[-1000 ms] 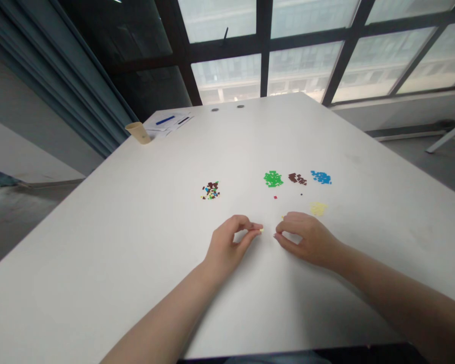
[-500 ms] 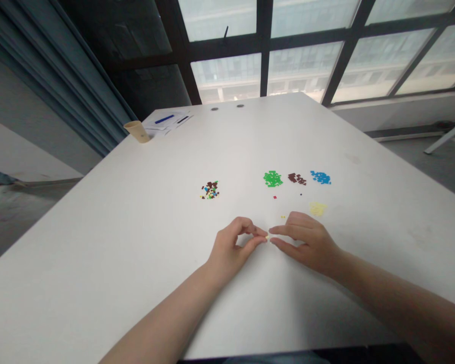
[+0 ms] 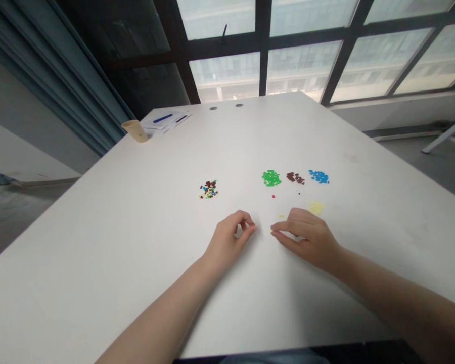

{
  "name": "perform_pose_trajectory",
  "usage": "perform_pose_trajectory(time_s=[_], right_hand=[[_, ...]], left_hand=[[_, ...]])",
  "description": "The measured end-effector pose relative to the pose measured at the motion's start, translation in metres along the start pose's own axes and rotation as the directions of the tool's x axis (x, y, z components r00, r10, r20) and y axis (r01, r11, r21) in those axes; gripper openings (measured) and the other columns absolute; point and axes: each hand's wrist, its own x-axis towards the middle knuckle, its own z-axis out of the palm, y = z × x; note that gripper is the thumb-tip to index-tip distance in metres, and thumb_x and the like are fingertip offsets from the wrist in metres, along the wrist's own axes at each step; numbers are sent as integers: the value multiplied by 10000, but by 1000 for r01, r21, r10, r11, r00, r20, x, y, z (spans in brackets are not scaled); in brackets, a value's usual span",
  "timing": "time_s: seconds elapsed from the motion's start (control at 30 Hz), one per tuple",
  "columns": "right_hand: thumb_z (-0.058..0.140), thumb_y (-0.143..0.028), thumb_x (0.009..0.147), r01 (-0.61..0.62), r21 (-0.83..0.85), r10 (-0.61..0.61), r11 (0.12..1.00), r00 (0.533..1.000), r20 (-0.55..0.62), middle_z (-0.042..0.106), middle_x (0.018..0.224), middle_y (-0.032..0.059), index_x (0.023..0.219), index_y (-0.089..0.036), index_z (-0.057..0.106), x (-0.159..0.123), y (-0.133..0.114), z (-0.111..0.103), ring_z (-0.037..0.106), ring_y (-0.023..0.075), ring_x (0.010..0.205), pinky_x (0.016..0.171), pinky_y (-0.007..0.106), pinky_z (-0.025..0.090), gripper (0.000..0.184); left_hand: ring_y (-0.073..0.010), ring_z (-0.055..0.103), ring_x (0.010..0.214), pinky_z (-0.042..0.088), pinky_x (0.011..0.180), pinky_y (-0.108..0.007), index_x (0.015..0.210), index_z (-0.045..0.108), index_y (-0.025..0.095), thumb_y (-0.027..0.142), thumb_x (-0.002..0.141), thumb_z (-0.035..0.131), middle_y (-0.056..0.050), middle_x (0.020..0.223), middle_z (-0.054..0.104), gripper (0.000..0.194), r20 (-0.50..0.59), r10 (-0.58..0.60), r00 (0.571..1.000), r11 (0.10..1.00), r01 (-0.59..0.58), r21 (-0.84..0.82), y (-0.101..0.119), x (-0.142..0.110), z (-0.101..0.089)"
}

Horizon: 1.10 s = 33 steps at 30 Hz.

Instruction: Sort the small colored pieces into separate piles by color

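Observation:
My left hand (image 3: 229,238) rests on the white table (image 3: 136,212) with thumb and forefinger pinched together; nothing shows between them. Just to its right, my right hand (image 3: 307,235) pinches a tiny yellow piece (image 3: 272,231) at its fingertips. A mixed pile of small pieces (image 3: 209,189) lies beyond my left hand. Beyond my right hand lie sorted piles: green (image 3: 271,178), brown (image 3: 296,177), blue (image 3: 319,176) and pale yellow (image 3: 316,207). A single red piece (image 3: 273,196) and a stray yellow piece (image 3: 281,216) lie between the piles and my hands.
A paper cup (image 3: 135,130) stands at the table's far left corner beside papers (image 3: 167,120) with pens on them. Large windows (image 3: 227,76) and a grey curtain (image 3: 53,76) are behind the table.
The tiny yellow piece went from my left fingertips to my right fingertips. The hands met in the middle, then my left hand drew back slightly.

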Motion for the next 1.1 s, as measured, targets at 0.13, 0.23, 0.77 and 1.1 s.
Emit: perform_pose_trajectory(time_s=[0.13, 0.23, 0.77, 1.1], right_hand=[[512, -268, 819, -121, -169, 118, 978, 993, -26, 582, 599, 25, 771, -198, 661, 8, 29, -28, 482, 128, 572, 598, 264, 381, 171], [523, -345, 795, -401, -319, 410, 858, 911, -45, 602, 660, 39, 786, -200, 671, 9, 67, -60, 480, 130, 554, 549, 262, 361, 207], [534, -368, 714, -472, -475, 648, 743, 687, 330, 465, 514, -19, 718, -228, 694, -9, 116, -57, 403, 101, 460, 470, 229, 276, 213], [532, -303, 711, -473, -479, 651, 740, 683, 331, 477, 501, -19, 753, -227, 704, -9, 114, -62, 412, 99, 449, 460, 226, 284, 193]], left_hand=[[-109, 508, 673, 379, 605, -227, 765, 516, 194, 252, 800, 482, 17, 709, 548, 76, 24, -36, 999, 996, 34, 86, -11, 3, -2], [-113, 507, 674, 375, 607, -232, 765, 515, 195, 265, 804, 468, 15, 711, 544, 93, 37, -48, 998, 993, 44, 106, -14, 5, -4], [-114, 511, 669, 387, 601, -233, 786, 536, 195, 245, 805, 444, 5, 728, 566, 106, 79, -21, 997, 996, 14, 93, -12, 5, -3], [-120, 509, 669, 403, 608, -241, 788, 538, 195, 254, 809, 428, -7, 743, 575, 127, 89, -18, 996, 996, 10, 87, -11, 4, -2]])
